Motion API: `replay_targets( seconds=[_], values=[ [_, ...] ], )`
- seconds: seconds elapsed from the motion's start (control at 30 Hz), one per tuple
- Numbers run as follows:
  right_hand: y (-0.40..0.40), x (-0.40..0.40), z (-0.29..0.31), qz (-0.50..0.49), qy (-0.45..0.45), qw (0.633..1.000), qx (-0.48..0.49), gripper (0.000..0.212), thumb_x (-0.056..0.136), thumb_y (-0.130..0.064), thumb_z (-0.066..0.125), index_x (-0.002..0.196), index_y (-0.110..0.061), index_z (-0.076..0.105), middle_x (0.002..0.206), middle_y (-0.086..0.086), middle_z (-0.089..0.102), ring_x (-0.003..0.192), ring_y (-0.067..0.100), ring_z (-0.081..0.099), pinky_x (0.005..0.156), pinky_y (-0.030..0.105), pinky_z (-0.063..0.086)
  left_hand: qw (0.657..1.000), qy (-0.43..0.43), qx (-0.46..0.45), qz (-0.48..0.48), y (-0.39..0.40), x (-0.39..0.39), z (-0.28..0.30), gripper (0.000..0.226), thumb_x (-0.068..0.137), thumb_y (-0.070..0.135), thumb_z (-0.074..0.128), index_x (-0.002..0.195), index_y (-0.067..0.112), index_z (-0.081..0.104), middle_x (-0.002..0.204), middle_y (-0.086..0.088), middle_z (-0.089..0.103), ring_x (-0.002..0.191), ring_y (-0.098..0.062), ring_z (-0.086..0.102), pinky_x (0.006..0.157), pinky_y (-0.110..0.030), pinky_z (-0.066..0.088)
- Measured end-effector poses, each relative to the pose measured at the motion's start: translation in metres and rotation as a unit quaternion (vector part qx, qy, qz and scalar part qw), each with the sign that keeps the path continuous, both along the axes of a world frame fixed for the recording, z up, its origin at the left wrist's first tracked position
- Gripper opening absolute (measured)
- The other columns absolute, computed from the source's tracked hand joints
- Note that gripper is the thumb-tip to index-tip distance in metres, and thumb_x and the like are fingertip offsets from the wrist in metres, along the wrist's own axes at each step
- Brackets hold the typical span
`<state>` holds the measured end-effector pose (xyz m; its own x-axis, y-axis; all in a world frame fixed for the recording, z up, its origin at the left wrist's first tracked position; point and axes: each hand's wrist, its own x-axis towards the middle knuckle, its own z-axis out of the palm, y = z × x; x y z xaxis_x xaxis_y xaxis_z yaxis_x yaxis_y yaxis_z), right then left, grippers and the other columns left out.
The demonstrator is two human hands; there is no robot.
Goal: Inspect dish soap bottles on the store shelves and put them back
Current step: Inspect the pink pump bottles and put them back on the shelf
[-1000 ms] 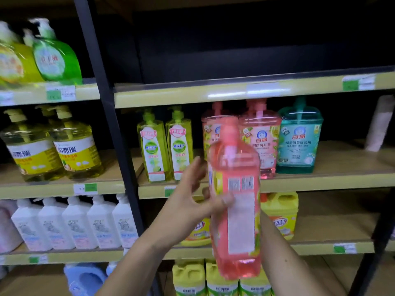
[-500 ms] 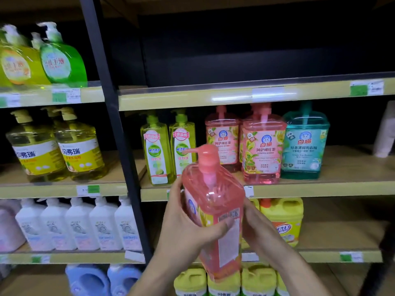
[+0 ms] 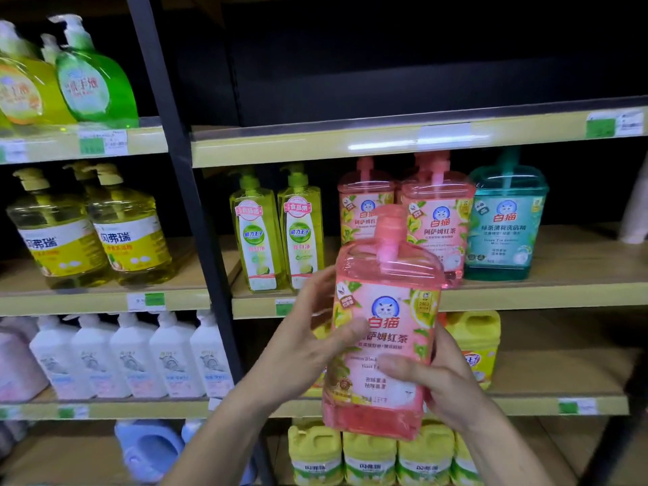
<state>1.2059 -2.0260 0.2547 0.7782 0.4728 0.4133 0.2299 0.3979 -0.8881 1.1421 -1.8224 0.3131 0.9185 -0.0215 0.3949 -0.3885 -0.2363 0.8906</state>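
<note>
Store shelving fills our view, pale yellow shelf edges (image 3: 350,149) carrying small price tags, with a dark upright post (image 3: 182,212) splitting the racks. We hold a pink dish soap bottle (image 3: 385,331) upright in front of the middle shelf, its front label with a cat logo facing us and its pink pump on top. Our left hand (image 3: 308,345) grips the bottle's left side, thumb laid across the label and fingers partly spread behind the edge. Our right hand (image 3: 438,384) holds the lower right side, thumb pressed on the label, fingers wrapped out of sight behind. The held bottle partly covers the pink bottles (image 3: 438,219) standing on the middle shelf behind it; we count at least two, and a third may sit between them, but we cannot tell. Just right of them stands one teal bottle (image 3: 505,219). To their left stand two slim green bottles (image 3: 277,233). Left of the post we count two yellow pump bottles (image 3: 94,233) in front, with another pump showing behind. Above those stand a green bottle (image 3: 94,82) and yellow-green ones, cut off at the edge. Below, five white bottles (image 3: 140,356) stand in a row. Yellow jugs (image 3: 368,457) line the bottom shelf; four show.
</note>
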Motion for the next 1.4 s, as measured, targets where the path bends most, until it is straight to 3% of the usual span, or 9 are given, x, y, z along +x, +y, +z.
replay_targets(
  seconds=[0.17, 0.33, 0.53, 0.73, 0.87, 0.97, 1.17, 1.27, 1.4],
  values=[
    [-0.011, 0.011, 0.0, 0.033, -0.023, 0.999, -0.031, 0.073, 0.076, -0.013, 0.097, 0.138, -0.015, 0.06, 0.131, 0.025, 0.072, 0.12, 0.047, 0.071, 0.092, 0.048, 0.062, 0.998, -0.001, -0.037, -0.047, -0.001, 0.006, -0.016, 0.065, 0.081, 0.032, 0.097, 0.137, 0.028, 0.064, 0.131, -0.008, 0.076, 0.122, -0.028, 0.074, 0.094, -0.033, 0.062],
    [-0.022, 0.012, 0.013, -0.018, -0.108, 0.984, -0.137, 0.082, 0.064, -0.029, 0.104, 0.133, -0.047, 0.063, 0.126, -0.007, 0.077, 0.115, 0.01, 0.074, 0.088, 0.024, 0.061, 0.998, -0.046, 0.046, -0.02, 0.008, 0.003, -0.027, 0.092, 0.068, 0.032, 0.105, 0.145, 0.039, 0.055, 0.135, 0.003, 0.072, 0.125, -0.02, 0.071, 0.101, -0.035, 0.06],
    [-0.021, 0.019, 0.009, 0.009, -0.074, 0.986, -0.15, 0.072, 0.074, 0.018, 0.087, 0.124, -0.028, 0.065, 0.116, -0.012, 0.078, 0.101, 0.013, 0.079, 0.068, 0.038, 0.068, 0.994, -0.068, 0.09, 0.012, 0.003, 0.0, -0.035, 0.08, 0.066, 0.046, 0.103, 0.132, 0.041, 0.059, 0.128, 0.01, 0.071, 0.118, -0.018, 0.071, 0.09, -0.037, 0.066],
    [-0.029, 0.017, 0.002, -0.044, -0.054, 0.978, -0.195, 0.077, 0.063, -0.004, 0.102, 0.128, -0.02, 0.064, 0.114, -0.01, 0.08, 0.105, 0.008, 0.077, 0.081, 0.02, 0.061, 0.995, -0.063, 0.083, 0.008, 0.005, 0.007, -0.027, 0.092, 0.06, 0.044, 0.107, 0.138, 0.052, 0.059, 0.133, 0.012, 0.073, 0.124, -0.014, 0.072, 0.101, -0.032, 0.059],
    [-0.037, 0.019, 0.001, -0.008, -0.054, 0.981, -0.188, 0.086, 0.074, -0.007, 0.097, 0.145, -0.016, 0.05, 0.129, 0.004, 0.076, 0.123, 0.026, 0.073, 0.096, 0.038, 0.062, 0.999, -0.024, 0.045, -0.007, 0.001, 0.017, -0.02, 0.079, 0.063, 0.04, 0.106, 0.133, 0.046, 0.068, 0.125, 0.008, 0.079, 0.118, -0.014, 0.075, 0.094, -0.027, 0.061],
    [-0.039, 0.015, 0.011, -0.022, -0.058, 0.987, -0.147, 0.083, 0.081, -0.046, 0.092, 0.148, -0.026, 0.048, 0.137, 0.001, 0.073, 0.128, 0.019, 0.07, 0.101, 0.036, 0.06, 0.999, 0.02, 0.005, -0.037, -0.009, 0.029, -0.019, 0.058, 0.067, 0.03, 0.102, 0.12, 0.033, 0.076, 0.119, -0.003, 0.081, 0.112, -0.022, 0.077, 0.09, -0.031, 0.062],
    [-0.026, 0.042, 0.044, -0.073, 0.075, 0.994, -0.024, 0.046, 0.084, -0.032, 0.083, 0.127, -0.025, 0.069, 0.12, 0.0, 0.081, 0.111, 0.021, 0.078, 0.079, 0.029, 0.065, 0.995, 0.1, 0.013, 0.01, -0.023, 0.082, 0.01, 0.092, 0.079, 0.096, 0.052, 0.127, 0.021, 0.075, 0.119, 0.009, 0.08, 0.108, -0.009, 0.076, 0.088, -0.023, 0.058],
    [-0.026, 0.054, 0.051, -0.088, 0.126, 0.988, 0.014, 0.054, 0.08, -0.035, 0.082, 0.131, -0.022, 0.069, 0.122, 0.004, 0.081, 0.111, 0.025, 0.078, 0.089, 0.044, 0.066, 0.993, 0.074, -0.024, 0.092, -0.017, 0.125, 0.036, 0.064, 0.104, 0.072, 0.046, 0.14, 0.023, 0.065, 0.141, 0.008, 0.07, 0.133, -0.01, 0.064, 0.117, -0.037, 0.047],
    [-0.035, 0.064, 0.047, -0.098, 0.163, 0.982, 0.016, 0.059, 0.077, -0.036, 0.084, 0.131, -0.016, 0.07, 0.12, 0.009, 0.081, 0.107, 0.03, 0.08, 0.082, 0.045, 0.068, 0.976, 0.036, 0.049, 0.21, -0.022, 0.187, 0.08, 0.036, 0.104, 0.037, 0.068, 0.132, 0.019, 0.055, 0.135, 0.001, 0.063, 0.127, -0.012, 0.064, 0.111, -0.041, 0.048]
  ],
)
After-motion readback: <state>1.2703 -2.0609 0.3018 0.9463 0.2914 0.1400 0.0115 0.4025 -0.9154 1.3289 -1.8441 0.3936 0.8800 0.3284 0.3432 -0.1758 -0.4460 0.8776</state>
